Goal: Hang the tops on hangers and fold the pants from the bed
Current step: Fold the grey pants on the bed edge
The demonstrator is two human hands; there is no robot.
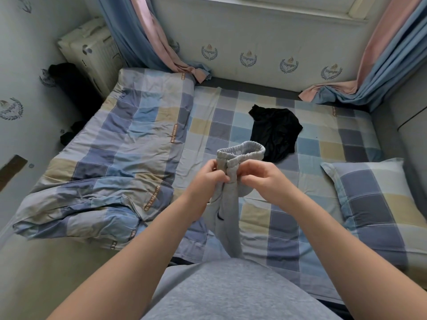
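Over bed (288,227), left hand (208,179) and right hand (263,179) pinching grey pants (227,215), "Voyager" wall crests (248,58)

The legs of the grey pants (227,218) vanish behind the shirt (231,292) at the near edge of the bed (231,116); a dark heap (69,82) left of the bed is too dim to identify.

I'm looking down at the bed (231,125), which is wearing a checked sheet in blue, grey and tan. A matching duvet (129,144) is lying crumpled over its left half, and a matching pillow (374,199) is sitting at the right edge. A black garment (275,132) is lying rumpled on the bare sheet between them, toward the far side. A left curtain end (196,71) and a right curtain end (335,91) are resting on the far corners.
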